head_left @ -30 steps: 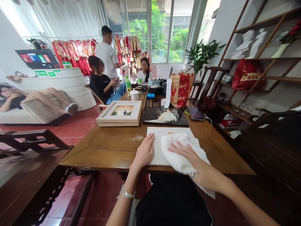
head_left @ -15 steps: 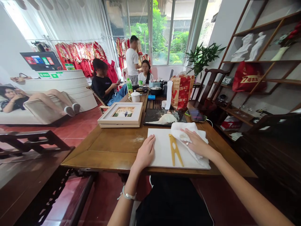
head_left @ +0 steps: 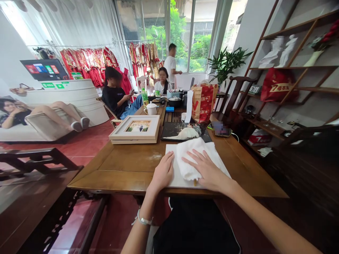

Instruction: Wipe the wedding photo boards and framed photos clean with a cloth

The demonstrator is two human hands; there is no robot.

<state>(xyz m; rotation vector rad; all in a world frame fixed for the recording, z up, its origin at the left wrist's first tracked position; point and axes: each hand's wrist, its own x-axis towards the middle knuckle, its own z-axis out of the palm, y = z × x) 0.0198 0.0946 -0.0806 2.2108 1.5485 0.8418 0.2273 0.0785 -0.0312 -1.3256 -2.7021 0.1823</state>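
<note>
On the wooden table, a white board (head_left: pixel 221 165) lies at the near edge. My left hand (head_left: pixel 163 171) rests along the board's left side, its fingers stretched out close together. Flat on a white towel (head_left: pixel 192 144), my right hand (head_left: pixel 208 169) has its fingers spread. The towel lies on the board and covers most of a yellow A-shaped piece (head_left: pixel 195 182); only a small end of it shows below the cloth.
A white picture frame (head_left: pixel 135 129) lies left of a dark slab (head_left: pixel 169 129) with a pale shape (head_left: pixel 188 133) on it. Farther back are a white lidded cup (head_left: pixel 150 108), a red paper bag (head_left: pixel 203 102) and a phone (head_left: pixel 221 129). Several people are around the room.
My right hand has moved left and nearer to me with the towel, which now covers the yellow piece. My left hand stays put. The standing person in white has moved right.
</note>
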